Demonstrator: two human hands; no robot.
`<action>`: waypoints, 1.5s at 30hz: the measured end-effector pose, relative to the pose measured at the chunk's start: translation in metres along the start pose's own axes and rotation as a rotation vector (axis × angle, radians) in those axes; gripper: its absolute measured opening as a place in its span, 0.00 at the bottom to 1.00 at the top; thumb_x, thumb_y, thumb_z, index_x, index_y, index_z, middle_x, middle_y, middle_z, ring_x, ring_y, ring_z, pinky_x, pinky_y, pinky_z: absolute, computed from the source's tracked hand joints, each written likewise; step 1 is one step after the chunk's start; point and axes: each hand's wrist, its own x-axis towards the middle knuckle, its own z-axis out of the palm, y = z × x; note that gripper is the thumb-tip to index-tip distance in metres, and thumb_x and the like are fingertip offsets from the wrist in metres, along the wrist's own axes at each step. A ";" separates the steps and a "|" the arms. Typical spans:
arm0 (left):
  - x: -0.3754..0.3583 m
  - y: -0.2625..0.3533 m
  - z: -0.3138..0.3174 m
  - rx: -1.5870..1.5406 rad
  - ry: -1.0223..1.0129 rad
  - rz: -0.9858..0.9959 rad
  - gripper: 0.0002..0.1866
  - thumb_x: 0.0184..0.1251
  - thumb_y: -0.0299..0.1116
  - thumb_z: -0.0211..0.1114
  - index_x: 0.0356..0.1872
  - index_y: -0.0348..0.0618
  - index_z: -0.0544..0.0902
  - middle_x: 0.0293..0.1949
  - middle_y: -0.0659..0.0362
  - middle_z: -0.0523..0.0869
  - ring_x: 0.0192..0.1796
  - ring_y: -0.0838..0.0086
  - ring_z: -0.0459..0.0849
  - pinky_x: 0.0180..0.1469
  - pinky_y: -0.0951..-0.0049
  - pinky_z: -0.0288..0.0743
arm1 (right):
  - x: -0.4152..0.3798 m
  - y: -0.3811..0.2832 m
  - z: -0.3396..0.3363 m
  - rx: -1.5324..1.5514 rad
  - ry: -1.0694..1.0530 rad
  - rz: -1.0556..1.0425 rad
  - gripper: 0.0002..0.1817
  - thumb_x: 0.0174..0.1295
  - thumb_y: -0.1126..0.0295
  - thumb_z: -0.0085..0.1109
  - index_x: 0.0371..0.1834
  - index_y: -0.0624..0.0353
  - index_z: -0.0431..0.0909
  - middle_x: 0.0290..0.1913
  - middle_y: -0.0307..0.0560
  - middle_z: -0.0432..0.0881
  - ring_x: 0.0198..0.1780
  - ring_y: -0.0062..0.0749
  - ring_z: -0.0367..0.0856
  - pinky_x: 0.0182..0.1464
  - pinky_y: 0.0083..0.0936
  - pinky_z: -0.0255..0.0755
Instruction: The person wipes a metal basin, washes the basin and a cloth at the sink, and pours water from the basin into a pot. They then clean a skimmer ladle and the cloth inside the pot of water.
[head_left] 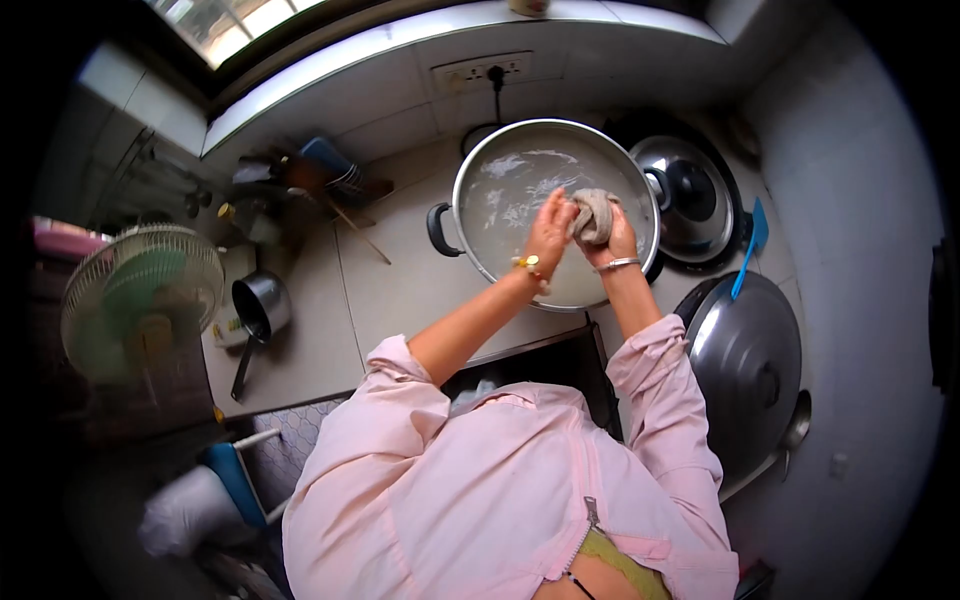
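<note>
A bunched grey-beige cloth is between my two hands, above a wide metal pot of cloudy water. My right hand is closed round the cloth's right side and underside. Against its left side presses my left hand, fingers close together and slightly blurred. Both hands are inside the pot's rim, over the water. Ripples and bright reflections show on the water's surface.
Right of the pot lies a glass-and-metal lid. A large metal lid with a blue utensil is nearer me. At left stand a small saucepan and a fan. A plug sits in the wall socket.
</note>
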 end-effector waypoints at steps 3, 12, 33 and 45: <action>0.008 -0.013 0.020 -0.238 0.049 -0.205 0.30 0.60 0.36 0.57 0.62 0.43 0.56 0.53 0.52 0.68 0.53 0.71 0.70 0.52 0.75 0.67 | -0.010 0.013 0.013 -0.235 0.092 -0.155 0.19 0.66 0.57 0.30 0.48 0.58 0.65 0.44 0.44 0.73 0.46 0.34 0.73 0.50 0.31 0.69; 0.027 0.028 -0.041 -0.456 -0.404 -0.635 0.16 0.48 0.24 0.65 0.39 0.43 0.72 0.29 0.60 0.77 0.25 0.79 0.76 0.22 0.83 0.73 | -0.066 0.013 0.047 -2.038 -0.373 -0.505 0.51 0.41 0.69 0.63 0.66 0.61 0.38 0.68 0.59 0.39 0.69 0.48 0.39 0.66 0.35 0.40; 0.111 -0.006 -0.031 0.973 -1.140 -0.099 0.09 0.36 0.29 0.60 0.23 0.37 0.80 0.26 0.46 0.81 0.33 0.61 0.82 0.35 0.67 0.74 | 0.024 0.022 0.074 -2.438 0.008 -0.300 0.42 0.38 0.72 0.64 0.61 0.58 0.53 0.49 0.60 0.72 0.43 0.53 0.75 0.41 0.35 0.72; 0.116 0.032 -0.040 0.921 -1.127 0.146 0.16 0.47 0.34 0.61 0.38 0.37 0.78 0.29 0.51 0.83 0.35 0.64 0.83 0.35 0.68 0.76 | 0.019 0.017 0.055 -1.657 0.136 -0.161 0.24 0.37 0.80 0.63 0.42 0.60 0.68 0.26 0.43 0.78 0.24 0.31 0.77 0.27 0.24 0.70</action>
